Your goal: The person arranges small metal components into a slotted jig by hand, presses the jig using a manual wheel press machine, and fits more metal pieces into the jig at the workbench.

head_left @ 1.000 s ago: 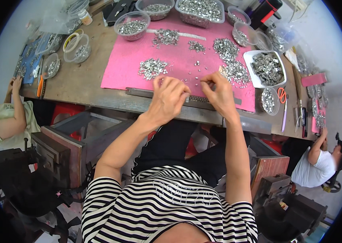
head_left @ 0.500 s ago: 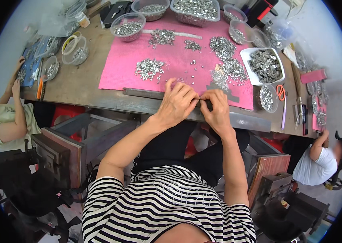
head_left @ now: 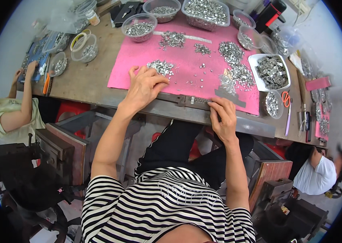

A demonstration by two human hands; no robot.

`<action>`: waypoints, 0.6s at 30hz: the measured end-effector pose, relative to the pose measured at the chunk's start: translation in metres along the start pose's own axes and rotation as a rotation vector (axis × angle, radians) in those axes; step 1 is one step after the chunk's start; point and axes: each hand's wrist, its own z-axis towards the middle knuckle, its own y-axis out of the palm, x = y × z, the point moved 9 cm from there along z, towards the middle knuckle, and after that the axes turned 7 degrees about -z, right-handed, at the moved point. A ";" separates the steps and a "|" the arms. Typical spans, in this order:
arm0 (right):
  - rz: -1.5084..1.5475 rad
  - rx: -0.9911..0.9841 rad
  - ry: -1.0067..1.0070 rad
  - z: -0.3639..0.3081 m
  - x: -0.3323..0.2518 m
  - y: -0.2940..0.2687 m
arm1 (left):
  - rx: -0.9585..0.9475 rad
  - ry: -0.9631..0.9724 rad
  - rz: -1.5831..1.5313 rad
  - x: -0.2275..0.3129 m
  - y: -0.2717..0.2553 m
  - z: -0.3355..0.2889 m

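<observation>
Only a short run of small metal pieces (head_left: 198, 100) sits on the dark strip (head_left: 187, 99) – left hand (head_left: 144, 87) fingers spread over a loose pile (head_left: 160, 67), right hand (head_left: 223, 117) fingers curled on the strip's edge – heaps remain.

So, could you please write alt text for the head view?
A person in a striped shirt reaches the left hand to a small metal pile on a pink mat, while the right hand rests on a dark metal strip.

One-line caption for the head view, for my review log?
Left hand reaches toward a small pile of metal parts on the pink mat; right hand presses a dark slotted strip at the table edge.
</observation>
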 end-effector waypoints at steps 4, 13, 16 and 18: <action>0.044 0.109 0.088 -0.006 0.013 -0.006 | -0.113 0.036 -0.011 -0.007 -0.001 0.002; 0.039 0.141 0.172 -0.010 0.019 -0.010 | -0.083 -0.056 -0.109 -0.006 0.006 0.005; 0.040 0.161 0.181 -0.009 0.019 -0.013 | -0.079 -0.028 -0.074 -0.006 0.011 0.006; 0.038 0.168 0.193 -0.009 0.020 -0.013 | -0.083 -0.007 -0.056 -0.006 0.009 0.006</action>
